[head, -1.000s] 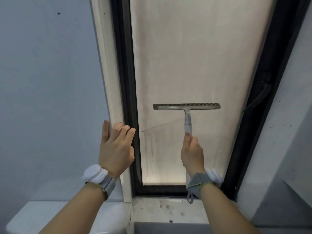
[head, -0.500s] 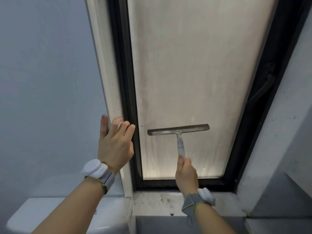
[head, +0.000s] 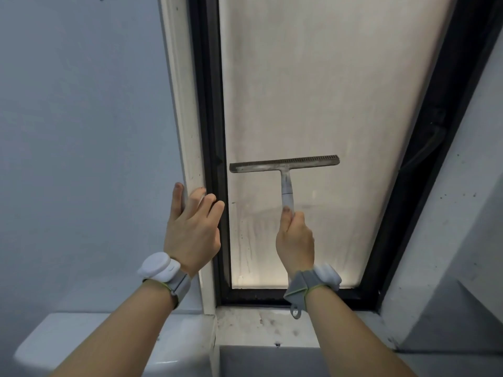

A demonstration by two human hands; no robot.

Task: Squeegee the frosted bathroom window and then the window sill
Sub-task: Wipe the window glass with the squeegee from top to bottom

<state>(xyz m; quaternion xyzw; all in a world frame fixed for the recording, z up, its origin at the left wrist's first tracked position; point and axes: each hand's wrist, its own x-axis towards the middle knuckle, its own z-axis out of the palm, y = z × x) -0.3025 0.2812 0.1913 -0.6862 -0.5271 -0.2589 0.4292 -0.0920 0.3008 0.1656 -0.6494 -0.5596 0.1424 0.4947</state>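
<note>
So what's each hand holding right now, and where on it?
The right hand holds the squeegee by the lower end of its handle. The left hand holds nothing; it rests flat against the window frame.

Right hand [head: 295, 240] gripped squeegee [head: 285, 170] by lower handle, thumb along shaft. Blade lay roughly level against frosted window pane [head: 313, 77], in pane's lower half, nearer pane's left edge. Left hand [head: 192, 229] rested flat, fingers spread, on pale trim left of black frame [head: 211, 131]. Streaks visible on pane below blade. Stained window sill [head: 258, 325] ran beneath pane. Grey band on each wrist.
</note>
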